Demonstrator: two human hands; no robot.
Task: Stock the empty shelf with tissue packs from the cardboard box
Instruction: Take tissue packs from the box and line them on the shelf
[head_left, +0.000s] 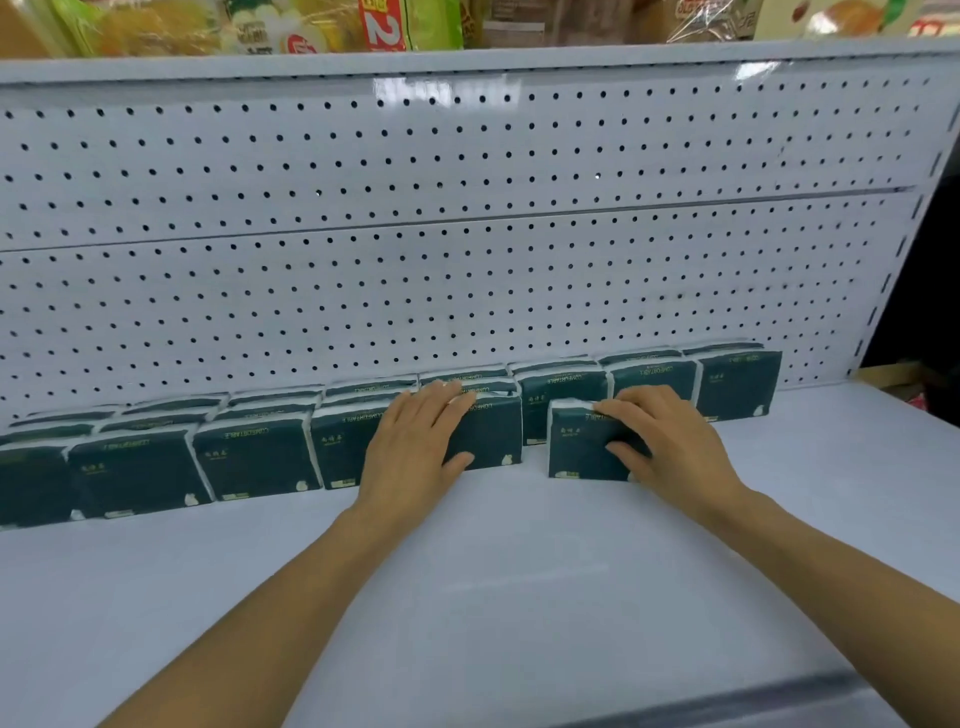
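Dark green tissue packs stand in rows along the back of the white shelf (467, 597), against the pegboard wall. My left hand (421, 441) grips one upright pack (491, 436) in the front row, fingers over its top and thumb on its front. My right hand (670, 441) grips another pack (582, 447) standing apart from the row, a little forward, with a gap between the two packs. Several more packs (254, 457) fill the row to the left, and three packs (737, 382) stand at the back right. The cardboard box is out of view.
The white pegboard back wall (467, 234) rises behind the packs. An upper shelf (467, 57) carries colourful packaged goods. The shelf's right upright (893, 270) bounds the bay, with brown items beyond it at the right edge. Bare shelf surface lies in front of the packs.
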